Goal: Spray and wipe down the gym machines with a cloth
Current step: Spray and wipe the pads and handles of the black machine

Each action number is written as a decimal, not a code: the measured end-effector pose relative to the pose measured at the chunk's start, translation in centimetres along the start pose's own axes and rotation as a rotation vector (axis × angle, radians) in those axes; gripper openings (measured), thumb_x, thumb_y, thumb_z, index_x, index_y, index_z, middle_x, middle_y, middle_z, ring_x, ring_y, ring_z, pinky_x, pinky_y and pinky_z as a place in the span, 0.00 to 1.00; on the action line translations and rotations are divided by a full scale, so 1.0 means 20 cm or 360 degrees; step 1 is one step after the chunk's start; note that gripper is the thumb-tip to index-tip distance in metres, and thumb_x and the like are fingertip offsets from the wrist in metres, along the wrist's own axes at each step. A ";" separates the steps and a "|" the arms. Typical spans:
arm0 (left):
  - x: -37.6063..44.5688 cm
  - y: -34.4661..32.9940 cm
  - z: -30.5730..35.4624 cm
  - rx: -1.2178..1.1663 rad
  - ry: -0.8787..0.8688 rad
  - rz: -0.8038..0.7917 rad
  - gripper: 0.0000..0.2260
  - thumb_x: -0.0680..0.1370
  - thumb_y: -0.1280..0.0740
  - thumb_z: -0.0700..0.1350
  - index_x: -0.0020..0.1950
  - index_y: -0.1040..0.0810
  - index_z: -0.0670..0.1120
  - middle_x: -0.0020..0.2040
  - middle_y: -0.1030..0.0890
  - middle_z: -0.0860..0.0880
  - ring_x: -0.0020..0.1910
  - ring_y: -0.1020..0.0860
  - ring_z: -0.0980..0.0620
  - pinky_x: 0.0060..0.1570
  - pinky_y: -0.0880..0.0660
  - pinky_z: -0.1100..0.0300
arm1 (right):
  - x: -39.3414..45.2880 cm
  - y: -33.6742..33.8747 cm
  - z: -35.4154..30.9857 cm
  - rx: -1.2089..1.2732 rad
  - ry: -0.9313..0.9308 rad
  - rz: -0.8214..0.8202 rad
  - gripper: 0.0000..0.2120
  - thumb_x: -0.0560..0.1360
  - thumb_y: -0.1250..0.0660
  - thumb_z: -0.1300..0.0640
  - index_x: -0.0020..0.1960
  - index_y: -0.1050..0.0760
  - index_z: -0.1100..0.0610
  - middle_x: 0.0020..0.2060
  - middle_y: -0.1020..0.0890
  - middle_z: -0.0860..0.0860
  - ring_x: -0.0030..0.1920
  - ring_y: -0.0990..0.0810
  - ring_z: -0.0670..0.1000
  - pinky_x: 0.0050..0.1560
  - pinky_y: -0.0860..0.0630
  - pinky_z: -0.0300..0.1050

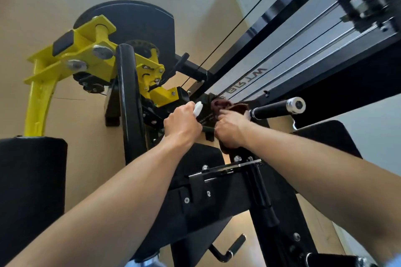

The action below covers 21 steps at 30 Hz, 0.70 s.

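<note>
glossy yellow painted metal arm (41,102), dark red cloth (221,105)

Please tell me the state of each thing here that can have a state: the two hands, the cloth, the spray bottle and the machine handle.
left hand: curled round the spray bottle
spray bottle: held, only its white top shows
right hand: grips the cloth
cloth: dark red, bunched, pressed on the black frame
handle: free, nobody holds it

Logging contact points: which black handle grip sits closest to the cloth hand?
The silver-capped black grip, just right of the right hand holding the maroon cloth. The other grip sits low by the seat frame.
</note>
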State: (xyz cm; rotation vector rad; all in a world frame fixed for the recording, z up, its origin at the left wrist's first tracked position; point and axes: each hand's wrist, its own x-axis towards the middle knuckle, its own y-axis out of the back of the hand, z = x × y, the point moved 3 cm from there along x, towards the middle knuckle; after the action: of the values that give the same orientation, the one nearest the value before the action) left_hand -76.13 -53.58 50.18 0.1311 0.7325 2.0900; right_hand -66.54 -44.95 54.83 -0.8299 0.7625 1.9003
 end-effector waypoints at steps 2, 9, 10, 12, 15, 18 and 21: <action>-0.01 0.01 0.00 -0.0029 0.0020 0.0003 0.12 0.77 0.34 0.37 0.58 0.24 0.49 0.45 0.25 0.49 0.42 0.29 0.47 0.42 0.32 0.51 | -0.01 -0.02 -0.10 -0.0106 0.0259 -0.0256 0.15 0.83 0.37 0.53 0.67 0.22 0.54 0.64 0.19 0.50 0.69 0.23 0.55 0.68 0.28 0.51; -0.04 0.02 0.00 -0.0065 -0.0005 -0.0065 0.12 0.76 0.34 0.36 0.57 0.25 0.48 0.49 0.22 0.47 0.45 0.26 0.46 0.44 0.31 0.51 | 0.01 -0.02 -0.03 -0.0165 0.0291 -0.0363 0.11 0.81 0.32 0.50 0.61 0.21 0.53 0.54 0.17 0.48 0.63 0.20 0.55 0.69 0.26 0.57; -0.04 0.02 0.00 -0.0050 -0.0010 -0.0071 0.11 0.76 0.34 0.36 0.57 0.25 0.48 0.49 0.21 0.47 0.45 0.25 0.45 0.43 0.31 0.51 | 0.04 0.00 0.01 -0.0184 0.0218 -0.0147 0.11 0.82 0.34 0.51 0.62 0.20 0.51 0.58 0.16 0.49 0.68 0.22 0.55 0.75 0.33 0.59; -0.03 0.02 0.01 -0.0021 -0.0014 -0.0071 0.11 0.76 0.34 0.36 0.56 0.25 0.48 0.48 0.21 0.47 0.45 0.24 0.44 0.43 0.31 0.51 | 0.11 0.00 0.08 -0.0046 0.0052 0.0133 0.14 0.83 0.36 0.51 0.67 0.21 0.48 0.65 0.18 0.48 0.76 0.29 0.55 0.81 0.46 0.61; -0.02 0.02 0.02 -0.0019 -0.0011 -0.0057 0.12 0.76 0.34 0.36 0.56 0.25 0.48 0.46 0.24 0.48 0.43 0.28 0.46 0.43 0.32 0.51 | 0.09 -0.02 0.02 0.0094 0.0023 0.0052 0.11 0.82 0.35 0.53 0.62 0.19 0.53 0.58 0.16 0.49 0.66 0.21 0.54 0.73 0.31 0.54; -0.02 0.01 0.02 -0.0004 -0.0011 -0.0077 0.12 0.76 0.34 0.36 0.56 0.25 0.48 0.47 0.23 0.48 0.43 0.28 0.46 0.44 0.31 0.51 | 0.05 -0.02 -0.10 0.0311 0.0221 -0.0370 0.12 0.83 0.37 0.55 0.62 0.20 0.57 0.56 0.18 0.51 0.56 0.19 0.54 0.52 0.26 0.48; -0.04 0.00 0.02 -0.0010 -0.0032 -0.0117 0.11 0.76 0.34 0.36 0.55 0.24 0.49 0.47 0.21 0.48 0.44 0.26 0.46 0.44 0.31 0.51 | 0.05 -0.03 -0.14 0.0422 0.0264 -0.0536 0.14 0.84 0.38 0.55 0.66 0.21 0.56 0.59 0.18 0.52 0.59 0.19 0.55 0.44 0.28 0.45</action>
State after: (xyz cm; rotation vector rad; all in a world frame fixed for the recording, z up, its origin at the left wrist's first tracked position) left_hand -75.59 -54.00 50.60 0.1201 0.7084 2.0184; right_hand -65.71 -46.35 52.30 -0.8918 0.8913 1.4119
